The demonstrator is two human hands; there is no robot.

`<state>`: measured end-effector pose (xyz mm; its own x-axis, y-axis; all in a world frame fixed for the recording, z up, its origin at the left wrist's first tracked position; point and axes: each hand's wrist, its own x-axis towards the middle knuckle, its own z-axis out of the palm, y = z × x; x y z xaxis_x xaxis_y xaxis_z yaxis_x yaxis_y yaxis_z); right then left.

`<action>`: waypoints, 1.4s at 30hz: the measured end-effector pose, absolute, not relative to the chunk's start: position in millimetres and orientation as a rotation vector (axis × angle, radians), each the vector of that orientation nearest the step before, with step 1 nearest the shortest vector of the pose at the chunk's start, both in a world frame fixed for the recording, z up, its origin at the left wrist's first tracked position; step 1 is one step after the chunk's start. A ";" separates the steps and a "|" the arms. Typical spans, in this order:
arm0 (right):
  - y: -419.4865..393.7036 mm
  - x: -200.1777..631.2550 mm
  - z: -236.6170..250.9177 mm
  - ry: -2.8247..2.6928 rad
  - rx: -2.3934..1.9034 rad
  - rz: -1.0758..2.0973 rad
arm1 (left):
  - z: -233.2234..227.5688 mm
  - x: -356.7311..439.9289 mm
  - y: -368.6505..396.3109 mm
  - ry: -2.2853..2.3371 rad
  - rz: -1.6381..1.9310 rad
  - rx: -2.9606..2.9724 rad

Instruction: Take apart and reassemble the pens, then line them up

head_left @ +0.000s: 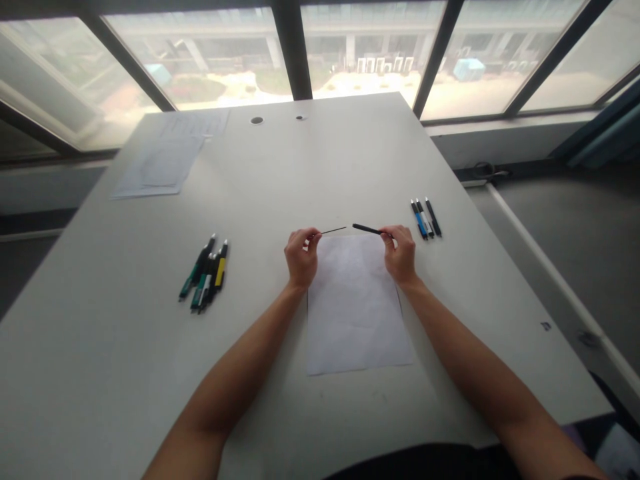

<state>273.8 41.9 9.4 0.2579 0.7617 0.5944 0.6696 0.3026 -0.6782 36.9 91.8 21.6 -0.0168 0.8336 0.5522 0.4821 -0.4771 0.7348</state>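
Note:
Above the top edge of a white paper sheet (357, 320), my left hand (302, 257) pinches a thin dark pen refill (334, 230) that points right. Opposite it, my right hand (399, 253) grips a black pen barrel (366, 228) pointing left. A small gap separates the ends of the refill and the barrel. To the left lies a loose bunch of green, black, white and yellow pens (206, 277). Three more pens (425, 219), with blue, white and black bodies, lie beyond my right hand.
The white table (265, 167) reaches to the windows at the back. Papers (160, 163) lie at its far left, and two round holes (257, 121) sit near the far edge. A small dark mark (545, 326) is near the right edge.

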 end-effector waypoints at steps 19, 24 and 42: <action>35.1 261.1 14.0 -1.679 -1.365 0.143 | 21.7 39.6 89.2 0.932 1.265 2.012; 32.9 258.7 16.3 -1.690 -1.351 0.128 | 24.4 39.3 87.8 0.918 1.212 2.004; 31.7 255.7 15.5 -1.686 -1.335 0.199 | 15.1 34.2 90.0 0.905 1.217 1.716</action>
